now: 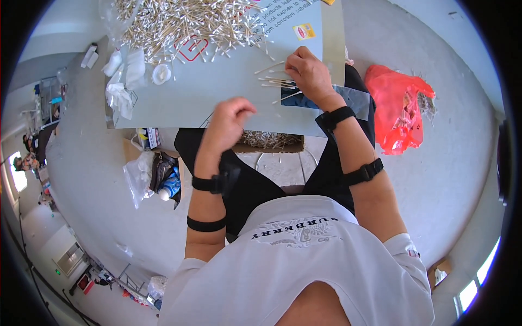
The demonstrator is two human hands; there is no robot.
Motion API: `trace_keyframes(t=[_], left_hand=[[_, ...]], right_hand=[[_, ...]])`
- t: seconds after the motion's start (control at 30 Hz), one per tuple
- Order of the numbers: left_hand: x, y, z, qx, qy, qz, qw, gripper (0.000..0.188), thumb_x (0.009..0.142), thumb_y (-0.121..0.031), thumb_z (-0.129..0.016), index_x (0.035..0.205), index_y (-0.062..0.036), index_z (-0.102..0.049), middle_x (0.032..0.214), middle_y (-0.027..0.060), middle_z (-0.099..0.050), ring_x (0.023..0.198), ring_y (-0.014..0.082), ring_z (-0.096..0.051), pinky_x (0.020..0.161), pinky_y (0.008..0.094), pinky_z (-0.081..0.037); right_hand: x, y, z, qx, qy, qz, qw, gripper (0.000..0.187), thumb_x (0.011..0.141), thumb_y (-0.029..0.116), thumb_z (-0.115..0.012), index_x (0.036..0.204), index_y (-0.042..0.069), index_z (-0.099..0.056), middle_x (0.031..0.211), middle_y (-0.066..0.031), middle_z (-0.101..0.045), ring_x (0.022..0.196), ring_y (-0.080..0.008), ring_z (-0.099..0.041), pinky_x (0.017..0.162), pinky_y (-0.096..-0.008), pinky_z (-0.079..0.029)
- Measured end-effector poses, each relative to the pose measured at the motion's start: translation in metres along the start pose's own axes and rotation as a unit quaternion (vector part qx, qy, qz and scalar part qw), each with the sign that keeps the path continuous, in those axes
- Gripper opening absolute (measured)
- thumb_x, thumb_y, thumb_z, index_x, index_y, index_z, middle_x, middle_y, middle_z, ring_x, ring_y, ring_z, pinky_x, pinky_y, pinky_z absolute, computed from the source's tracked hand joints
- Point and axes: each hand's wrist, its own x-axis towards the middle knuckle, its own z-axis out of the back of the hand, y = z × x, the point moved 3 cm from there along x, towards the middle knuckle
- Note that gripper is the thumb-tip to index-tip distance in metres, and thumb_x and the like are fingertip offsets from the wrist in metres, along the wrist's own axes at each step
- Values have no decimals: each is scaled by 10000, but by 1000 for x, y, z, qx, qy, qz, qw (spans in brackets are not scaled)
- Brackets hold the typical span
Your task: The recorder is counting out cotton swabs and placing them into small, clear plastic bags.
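A small loose group of cotton swabs (280, 83) lies fanned out on the grey board (179, 100), just beside the curled fingers of the right hand (309, 73), while a great tangled heap of swabs (185, 27) covers the far left part of the board. Each swab looks very light, with a thin, fairly stiff shaft that would probably snap under a hard bend, and soft white tips that would likely fray or soil if squeezed; a light pinch on the middle of the shaft seems best, and the smooth sticks may roll or cross one another when several are gathered. The right fingers are bent inward above a flat pouch (356, 101), partly dark and partly clear; whether they pinch a shaft I cannot tell. The left hand (227, 124) hovers over the near side of the board, slightly blurred, fingers bent, with no swab visible in it, though its grip cannot be made out. As for markings, the board bears lines of dark print and a red emblem (191, 49), both partly covered by swabs; a small yellow-and-white card (304, 31) carries a red oval, and the pale shirt (304, 266) has dark lettering across the chest
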Motion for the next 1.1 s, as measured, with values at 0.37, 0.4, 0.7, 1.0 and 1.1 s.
trace_keyframes(t=[0.37, 0.4, 0.7, 1.0, 1.1], left_hand=[[55, -1, -16, 105, -192, -102, 970, 232, 761, 24, -605, 982, -41, -627, 794, 150, -594, 729, 343, -599, 644, 407, -484], [68, -5, -11, 155, -198, -129, 959, 226, 760, 24, -595, 970, -49, -635, 811, 142, -576, 758, 341, -592, 649, 416, -480], [121, -8, -10, 360, -185, -189, 895, 125, 726, -16, -686, 827, -81, -649, 821, 78, -544, 848, 299, -569, 715, 410, -482], [107, -2, -24, 233, -225, -146, 935, 78, 708, -24, -662, 767, -72, -648, 810, 84, -580, 837, 300, -583, 713, 413, -485], [109, 2, -18, 212, -247, -108, 939, 79, 714, -36, -668, 782, -73, -652, 817, 83, -592, 837, 305, -591, 707, 420, -487]], right_hand=[[10, 1, -6, 14, 3, -38, 999, 223, 749, 126, -718, 938, 98, -603, 914, -86, -579, 837, -319, -621, 722, -394, -510], [11, 2, -6, 7, -5, -39, 999, 254, 741, 129, -730, 958, 100, -601, 913, -88, -579, 836, -317, -624, 723, -394, -509], [14, 2, -11, 9, 2, -40, 999, 209, 720, 131, -755, 877, 86, -624, 879, -90, -576, 805, -319, -626, 710, -387, -509], [17, 1, -9, 27, -16, -82, 996, 273, 708, 101, -759, 938, 69, -615, 900, -99, -613, 826, -307, -639, 737, -367, -524], [16, 0, -10, 26, -9, -79, 996, 295, 704, 104, -763, 967, 84, -631, 906, -94, -608, 834, -300, -641, 735, -365, -524]])
